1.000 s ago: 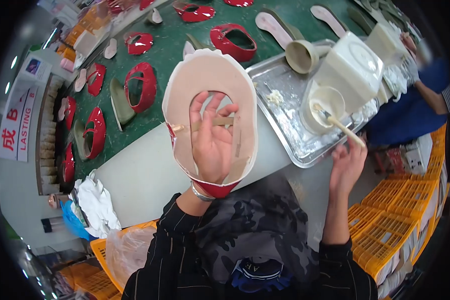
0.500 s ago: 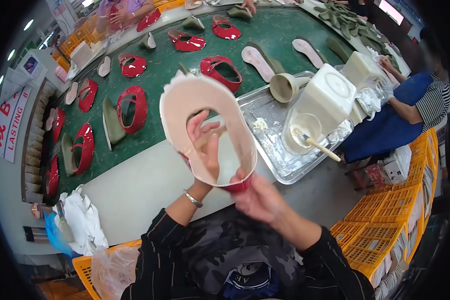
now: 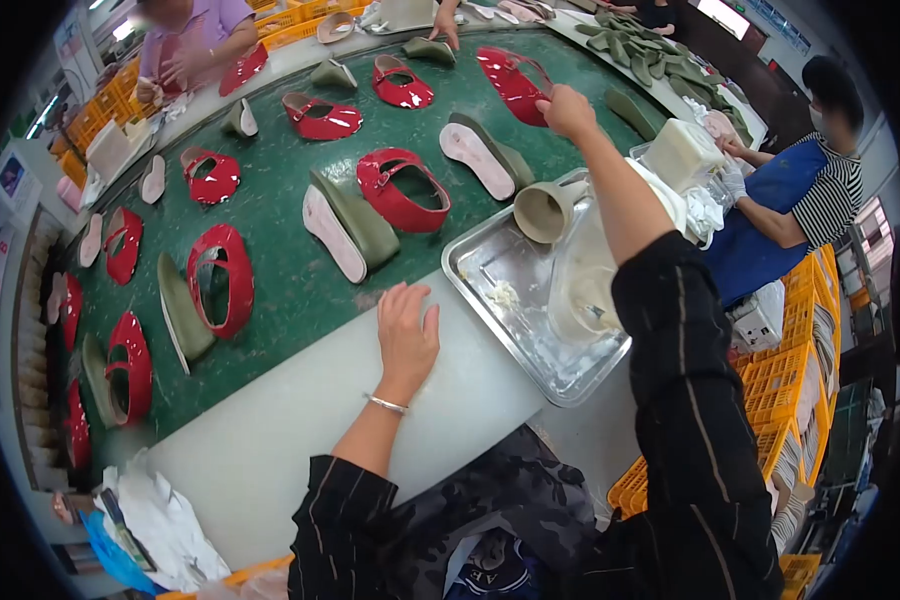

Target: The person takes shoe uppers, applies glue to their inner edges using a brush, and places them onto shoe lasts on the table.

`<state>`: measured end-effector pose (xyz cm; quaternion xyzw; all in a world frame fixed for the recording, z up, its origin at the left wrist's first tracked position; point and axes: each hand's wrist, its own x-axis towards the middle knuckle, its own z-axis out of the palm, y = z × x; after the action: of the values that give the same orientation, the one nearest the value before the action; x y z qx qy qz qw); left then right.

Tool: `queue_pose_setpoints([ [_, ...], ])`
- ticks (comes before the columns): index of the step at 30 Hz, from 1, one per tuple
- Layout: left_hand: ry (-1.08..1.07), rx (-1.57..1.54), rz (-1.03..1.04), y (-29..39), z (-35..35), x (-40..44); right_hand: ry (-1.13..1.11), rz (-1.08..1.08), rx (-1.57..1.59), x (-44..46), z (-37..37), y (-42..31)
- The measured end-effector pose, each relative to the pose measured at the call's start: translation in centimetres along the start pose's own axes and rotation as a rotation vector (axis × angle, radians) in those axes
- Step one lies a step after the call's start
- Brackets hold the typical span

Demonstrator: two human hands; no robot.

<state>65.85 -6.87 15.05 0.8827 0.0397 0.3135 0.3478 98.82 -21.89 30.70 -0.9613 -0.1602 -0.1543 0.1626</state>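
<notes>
My right hand [image 3: 570, 112] reaches far forward over the green conveyor belt [image 3: 290, 215], its fingers closed on the edge of a red shoe upper [image 3: 513, 84]. That upper lies red side up, on or just above the belt; I cannot tell which. Fingers stretched and holding nothing, my left hand [image 3: 407, 335] is at the near side, over the white board [image 3: 310, 415] by the belt's edge. Just beyond it are a green wedge shoe last [image 3: 355, 225] with a pale insole [image 3: 333, 235] and another red shoe upper [image 3: 405, 190].
A metal tray [image 3: 530, 345] at right carries a beige cup [image 3: 543, 213] and a plastic container [image 3: 582, 300] with white paste. More red uppers and green lasts are spread over the belt. A co-worker in a blue apron [image 3: 785, 200] stands at right. Yellow crates [image 3: 775, 380] are stacked nearby.
Both hands were on an upper, pale lining facing me. My left hand has let go and dropped to the board's far edge; my right hand has swung forward and right with a red upper.
</notes>
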Motion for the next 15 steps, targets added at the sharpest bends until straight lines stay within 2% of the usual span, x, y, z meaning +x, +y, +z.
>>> queue_pose_setpoints([
  [2, -0.002, -0.005, 0.004, 0.0, 0.1, 0.4, -0.026, 0.109, -0.167, 1.5, 2.3, 1.3],
  [6, -0.014, -0.023, -0.017, 0.2, 0.5, 1.0, -0.076, 0.138, -0.229, 3.5, 7.0, 4.1],
  [8, -0.024, -0.042, -0.037, 0.2, 0.6, 1.1, -0.174, 0.128, -0.298, 3.3, 8.2, 4.4],
  [12, -0.034, -0.034, -0.042, 0.4, 0.7, 1.5, -0.255, 0.104, -0.263, 3.5, 11.0, 6.3],
  [15, -0.035, -0.021, -0.034, 0.4, 0.7, 1.6, -0.184, 0.129, -0.244, 3.1, 11.6, 6.7],
])
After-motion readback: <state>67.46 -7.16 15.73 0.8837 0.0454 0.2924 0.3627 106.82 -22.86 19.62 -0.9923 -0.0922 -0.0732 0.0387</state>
